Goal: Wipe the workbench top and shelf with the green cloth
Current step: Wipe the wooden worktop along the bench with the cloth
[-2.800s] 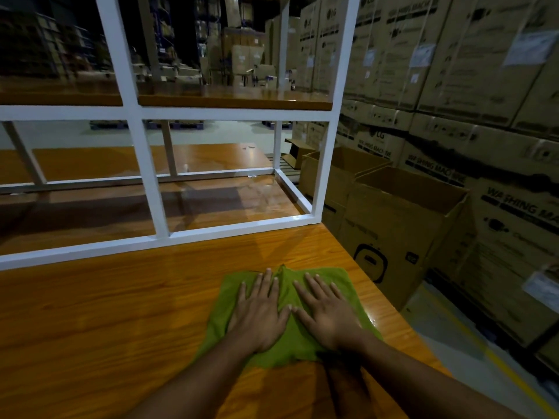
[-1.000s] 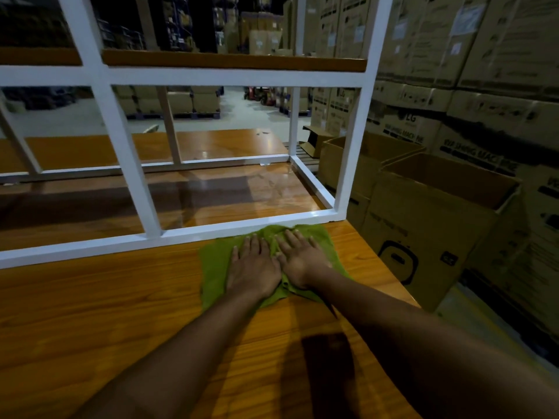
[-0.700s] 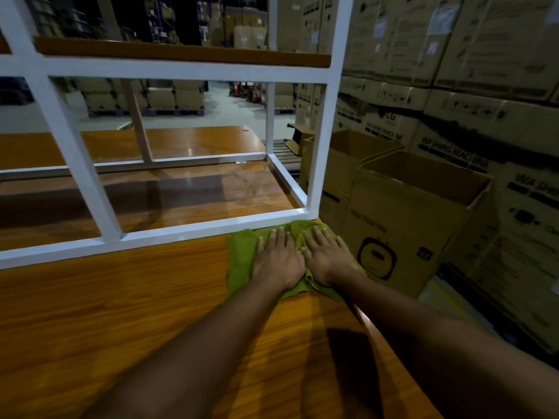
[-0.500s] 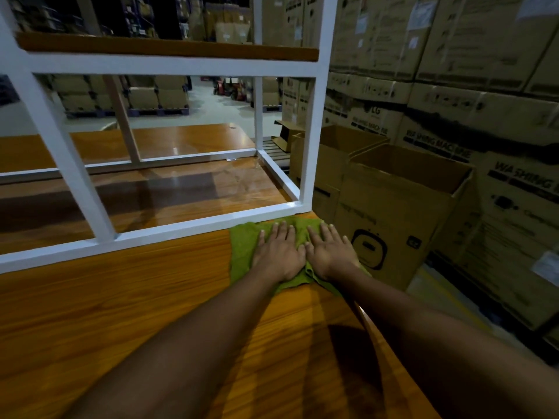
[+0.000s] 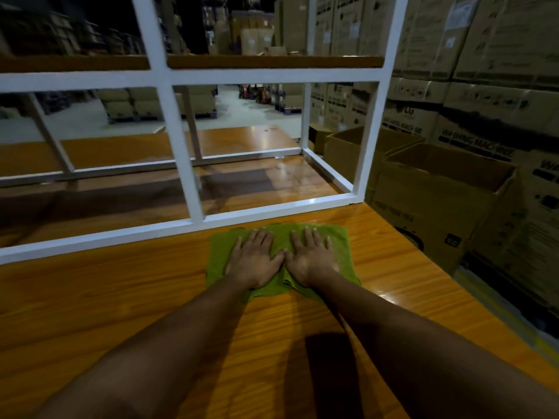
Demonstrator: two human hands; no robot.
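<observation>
Left hand (image 5: 253, 263), right hand (image 5: 311, 259) flat on green cloth (image 5: 340, 241), glossy workbench top (image 5: 121, 297), stacked cartons (image 5: 490, 86)

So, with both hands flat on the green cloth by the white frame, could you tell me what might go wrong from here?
1. The green cloth lies close to the white frame rail; a push forward could knock the left hand or right hand against it.
2. The cloth sits near the right edge of the workbench top, so a sweep that way might drop it toward the open cardboard box.
3. It looks bunched between the hands and may wipe unevenly.
</observation>
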